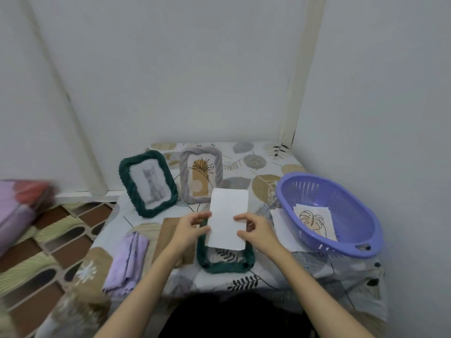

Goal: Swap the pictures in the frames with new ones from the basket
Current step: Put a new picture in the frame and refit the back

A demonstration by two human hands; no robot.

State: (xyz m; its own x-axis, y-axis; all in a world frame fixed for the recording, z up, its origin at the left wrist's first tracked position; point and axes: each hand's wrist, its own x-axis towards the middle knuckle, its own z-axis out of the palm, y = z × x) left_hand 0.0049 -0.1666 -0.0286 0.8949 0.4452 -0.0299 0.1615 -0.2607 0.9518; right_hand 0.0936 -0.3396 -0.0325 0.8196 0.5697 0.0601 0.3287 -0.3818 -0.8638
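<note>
I'm mid-swap: both hands, left hand [192, 228] and right hand [256, 231], pinch the white picture [228, 215] over the flat green frame [225, 261] at centre; next, seat it squarely.

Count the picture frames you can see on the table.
3: a green frame with a cat picture standing back left, a grey frame beside it, another green frame lying under the hands.

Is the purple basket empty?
No, the purple basket holds a leaf drawing lying on other sheets.

Both hands [192, 228] [256, 231] forward, fingers pinching (forearms bare).
</note>
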